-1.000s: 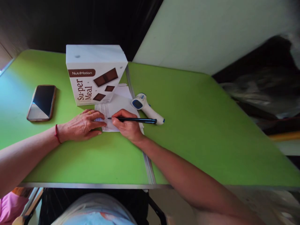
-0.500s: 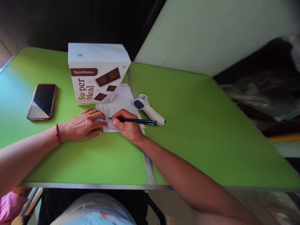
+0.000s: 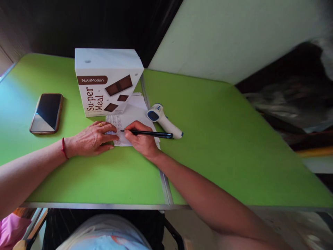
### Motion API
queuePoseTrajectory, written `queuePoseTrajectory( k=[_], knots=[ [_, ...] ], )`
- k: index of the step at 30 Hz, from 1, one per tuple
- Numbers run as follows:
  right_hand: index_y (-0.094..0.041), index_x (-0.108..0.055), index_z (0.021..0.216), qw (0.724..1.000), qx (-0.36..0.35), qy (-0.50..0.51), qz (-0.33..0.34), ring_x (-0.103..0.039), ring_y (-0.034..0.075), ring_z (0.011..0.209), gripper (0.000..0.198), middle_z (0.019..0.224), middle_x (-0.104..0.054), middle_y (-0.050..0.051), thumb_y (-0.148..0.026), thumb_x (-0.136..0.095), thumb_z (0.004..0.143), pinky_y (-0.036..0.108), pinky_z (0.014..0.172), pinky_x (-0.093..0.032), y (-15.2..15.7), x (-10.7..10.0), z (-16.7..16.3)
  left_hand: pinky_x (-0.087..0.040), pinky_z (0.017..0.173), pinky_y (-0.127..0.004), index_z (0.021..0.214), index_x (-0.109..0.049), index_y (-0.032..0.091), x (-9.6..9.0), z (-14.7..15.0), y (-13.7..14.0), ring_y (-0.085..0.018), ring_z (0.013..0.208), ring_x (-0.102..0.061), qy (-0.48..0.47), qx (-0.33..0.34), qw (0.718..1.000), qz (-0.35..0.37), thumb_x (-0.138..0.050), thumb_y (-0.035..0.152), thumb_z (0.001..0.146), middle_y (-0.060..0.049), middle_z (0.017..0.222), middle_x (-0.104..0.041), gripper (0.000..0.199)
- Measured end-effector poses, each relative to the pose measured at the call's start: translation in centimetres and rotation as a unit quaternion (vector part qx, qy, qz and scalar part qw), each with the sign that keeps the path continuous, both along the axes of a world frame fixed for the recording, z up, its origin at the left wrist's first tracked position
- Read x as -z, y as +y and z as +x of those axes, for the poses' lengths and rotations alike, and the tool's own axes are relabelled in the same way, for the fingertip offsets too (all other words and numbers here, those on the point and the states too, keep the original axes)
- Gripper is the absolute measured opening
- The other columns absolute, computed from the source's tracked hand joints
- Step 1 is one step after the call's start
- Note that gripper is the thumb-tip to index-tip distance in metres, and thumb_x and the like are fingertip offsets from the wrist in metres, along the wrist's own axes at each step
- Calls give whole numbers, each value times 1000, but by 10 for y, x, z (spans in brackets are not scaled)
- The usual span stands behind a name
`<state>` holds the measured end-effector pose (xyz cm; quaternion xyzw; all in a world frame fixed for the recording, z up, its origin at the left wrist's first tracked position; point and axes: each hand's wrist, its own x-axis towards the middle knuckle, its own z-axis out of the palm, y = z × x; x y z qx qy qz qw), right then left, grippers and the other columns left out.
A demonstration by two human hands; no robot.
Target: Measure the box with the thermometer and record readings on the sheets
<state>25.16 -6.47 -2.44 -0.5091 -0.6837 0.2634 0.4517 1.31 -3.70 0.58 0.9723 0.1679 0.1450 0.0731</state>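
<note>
Green table (image 3: 221,146): carries my paper (image 3: 136,111), near the white box (image 3: 100,59)
Right hand (image 3: 142,142): pinched around a pen (image 3: 156,133)
Left hand (image 3: 95,139): half-open, grasping nothing, resting on paper
Writing: I should keep paper pinned

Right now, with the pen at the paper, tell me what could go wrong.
The left hand has fingertips over the written lines on the paper, so any wet ink might smudge.

The rear of the pen, held in the right hand, overlaps the white gun-shaped thermometer in this view; a wider stroke might nudge it, though I can't tell if they touch.
</note>
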Motion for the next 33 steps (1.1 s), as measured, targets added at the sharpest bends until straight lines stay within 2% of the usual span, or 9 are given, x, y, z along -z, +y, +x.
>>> queuePoseTrajectory(
  k=[5, 26, 33],
  knots=[
    [-26, -58, 71, 1000, -2, 10, -7, -57, 17, 59, 20, 63, -65, -2, -40, -66, 83, 30, 60, -51, 0, -1, 0, -52, 104, -47, 132, -70, 17, 3, 0, 1, -31, 120, -68, -3, 1, 1000, 4, -53, 33, 111, -17, 130, -69, 31],
    [-26, -57, 72, 1000, 3, -2, 5, -57, 17, 61, 20, 64, -64, -2, -39, -66, 84, 30, 61, -51, 1, 1, 0, -52, 105, -47, 133, -70, 18, 3, -1, 2, -31, 121, -68, -1, 2, 1000, 6, -53, 35, 111, -17, 131, -70, 33],
    [-26, -58, 72, 999, 11, 24, 29, -57, 17, 58, 19, 63, -64, -2, -37, -66, 86, 30, 60, -50, 2, 3, 2, -53, 104, -48, 132, -70, 16, 4, -3, 3, -33, 122, -68, -3, 11, 1000, 4, -48, 36, 112, -18, 132, -69, 36]
  ],
)
